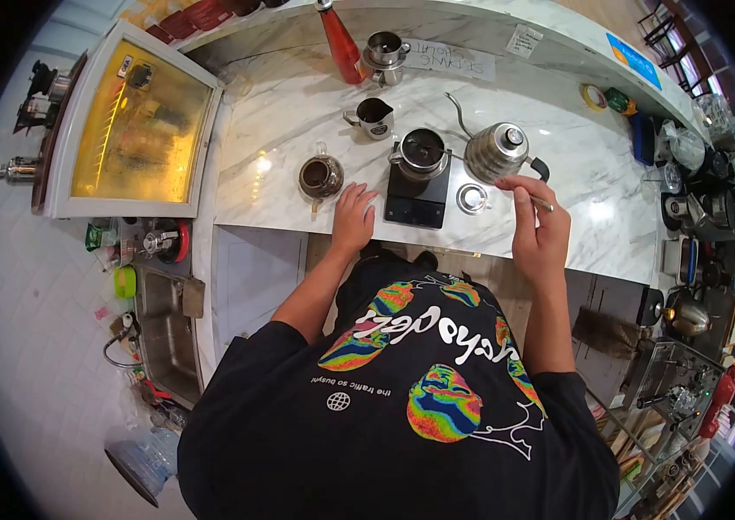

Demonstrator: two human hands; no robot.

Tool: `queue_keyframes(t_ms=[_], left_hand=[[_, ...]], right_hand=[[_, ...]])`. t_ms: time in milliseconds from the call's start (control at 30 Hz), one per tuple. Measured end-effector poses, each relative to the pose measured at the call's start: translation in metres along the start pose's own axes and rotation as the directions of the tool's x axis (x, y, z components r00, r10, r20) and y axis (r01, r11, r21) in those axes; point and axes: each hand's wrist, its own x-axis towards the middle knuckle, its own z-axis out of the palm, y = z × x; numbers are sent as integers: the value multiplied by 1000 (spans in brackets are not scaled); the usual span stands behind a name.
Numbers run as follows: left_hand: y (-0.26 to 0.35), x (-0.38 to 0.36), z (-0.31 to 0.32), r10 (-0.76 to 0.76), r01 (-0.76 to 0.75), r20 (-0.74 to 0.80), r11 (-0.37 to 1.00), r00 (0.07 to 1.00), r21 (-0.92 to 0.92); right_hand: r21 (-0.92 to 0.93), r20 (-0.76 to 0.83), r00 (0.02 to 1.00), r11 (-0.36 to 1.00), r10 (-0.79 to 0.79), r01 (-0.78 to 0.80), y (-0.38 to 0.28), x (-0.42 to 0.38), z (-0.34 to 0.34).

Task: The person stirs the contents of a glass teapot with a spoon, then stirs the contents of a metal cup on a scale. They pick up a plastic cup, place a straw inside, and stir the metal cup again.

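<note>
My left hand (pixel 354 217) rests at the counter's front edge, fingers together and flat, with nothing visible in it. A glass server (pixel 321 176) with dark contents stands just left of it. My right hand (pixel 542 227) pinches a thin metal spoon (pixel 541 204), its handle end pointing right. On a black scale (pixel 417 198) sits a metal cup (pixel 422 152) with a dark inside. The steel gooseneck kettle (pixel 496 153) stands behind my right hand. Between the scale and that hand lies a small round lid (pixel 472 199). A steel pitcher (pixel 375 118) is behind the scale.
A red bottle (pixel 342 45) and stacked metal drippers (pixel 385 57) stand at the back of the marble counter (pixel 272 113). To the left is a glass-door cabinet (pixel 135 126) above a sink (pixel 168 334). Tape (pixel 593 96) and bagged cups (pixel 684 145) lie at right.
</note>
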Motion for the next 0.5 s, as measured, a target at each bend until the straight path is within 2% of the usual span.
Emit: queue_keyframes(t_ms=[200, 300, 500], left_hand=[[-8, 5, 2, 51, -52, 5, 995, 999, 90], [-9, 10, 4, 33, -34, 9, 993, 999, 112], [-2, 14, 2, 15, -14, -5, 991, 1000, 130]], right_hand=[[-33, 26, 998, 998, -48, 49, 0, -6, -2], [-6, 25, 1000, 1000, -1, 1, 1, -5, 4], [-43, -58, 998, 999, -7, 4, 9, -6, 2]])
